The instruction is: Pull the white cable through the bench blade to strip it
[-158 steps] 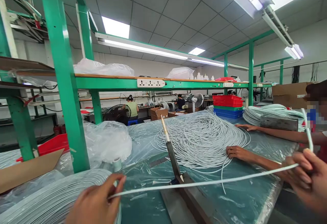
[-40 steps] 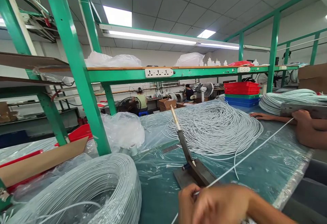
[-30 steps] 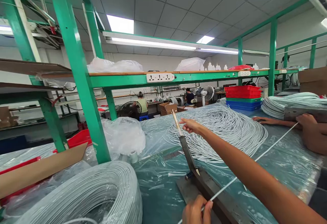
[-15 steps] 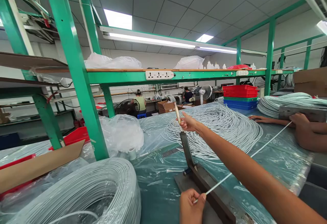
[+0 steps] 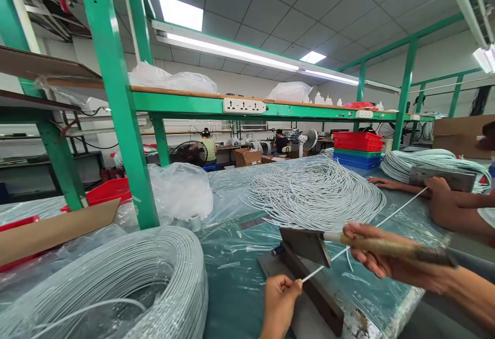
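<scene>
A thin white cable [image 5: 402,206] runs from my left hand [image 5: 281,298] up and right to a co-worker's hand. My left hand is closed, pinching the cable between thumb and fingers beside the steel base of a lever cutter. My right hand [image 5: 375,251] wraps round the wooden handle [image 5: 402,248] of that cutter, now swung low to the right. The wide metal blade [image 5: 307,243] lies across the cable line above the base bar [image 5: 317,298]. Whether the cable is cut through I cannot tell. A short cable end [image 5: 350,263] hangs below the handle.
A wrapped cable coil [image 5: 170,277] stands at the near left. Behind the cutter lies a large heap of white cables [image 5: 317,192]. A co-worker's hand [image 5: 438,184] is at the right by a metal plate [image 5: 444,178]. Stacked trays [image 5: 358,141] and a green post [image 5: 119,122] stand further back.
My right hand has pulled the cutter's handle from upright down to the right, bringing the blade down to the cable. My left hand keeps its pinch on the cable.
</scene>
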{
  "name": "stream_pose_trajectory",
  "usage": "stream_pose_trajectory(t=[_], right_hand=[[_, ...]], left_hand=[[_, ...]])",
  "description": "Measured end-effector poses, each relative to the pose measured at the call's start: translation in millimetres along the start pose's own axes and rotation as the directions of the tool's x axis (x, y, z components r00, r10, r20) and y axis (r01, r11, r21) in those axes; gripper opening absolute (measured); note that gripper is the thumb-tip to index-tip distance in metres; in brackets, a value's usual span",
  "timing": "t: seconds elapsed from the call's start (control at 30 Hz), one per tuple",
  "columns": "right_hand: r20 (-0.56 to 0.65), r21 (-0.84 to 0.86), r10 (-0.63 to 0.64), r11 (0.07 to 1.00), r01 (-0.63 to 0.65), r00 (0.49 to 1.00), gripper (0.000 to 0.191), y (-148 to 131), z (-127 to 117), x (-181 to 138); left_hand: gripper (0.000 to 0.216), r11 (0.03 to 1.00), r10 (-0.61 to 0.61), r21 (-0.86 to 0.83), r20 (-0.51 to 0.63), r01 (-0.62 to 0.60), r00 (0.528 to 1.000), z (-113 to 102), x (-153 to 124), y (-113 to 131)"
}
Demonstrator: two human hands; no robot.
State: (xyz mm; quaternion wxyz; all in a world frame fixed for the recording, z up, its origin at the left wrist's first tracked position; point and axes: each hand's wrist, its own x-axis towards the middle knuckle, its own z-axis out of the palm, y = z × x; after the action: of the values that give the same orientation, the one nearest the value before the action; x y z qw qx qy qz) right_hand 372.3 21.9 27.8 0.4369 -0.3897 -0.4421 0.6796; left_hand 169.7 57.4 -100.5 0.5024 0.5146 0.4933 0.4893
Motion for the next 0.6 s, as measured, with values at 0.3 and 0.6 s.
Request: stream_pose_trajectory(t=[0.3,0.6], right_hand=[[0.024,-0.041,0.134,0.990,-0.133,0.991,0.025,34.1,-12.1,-32.0],[-0.143,-0.127,0.190,0.970,-0.209,0.971,0.068,34.4,-3.9,-41.2]], left_hand=[[0.030,1.000,-0.026,-0.010,-0.004,0.026,1.000,0.2,-1.3,2.9],[0.032,0.999,-0.037,0.002,0.006,0.037,0.999,-0.2,-1.8,5.6]])
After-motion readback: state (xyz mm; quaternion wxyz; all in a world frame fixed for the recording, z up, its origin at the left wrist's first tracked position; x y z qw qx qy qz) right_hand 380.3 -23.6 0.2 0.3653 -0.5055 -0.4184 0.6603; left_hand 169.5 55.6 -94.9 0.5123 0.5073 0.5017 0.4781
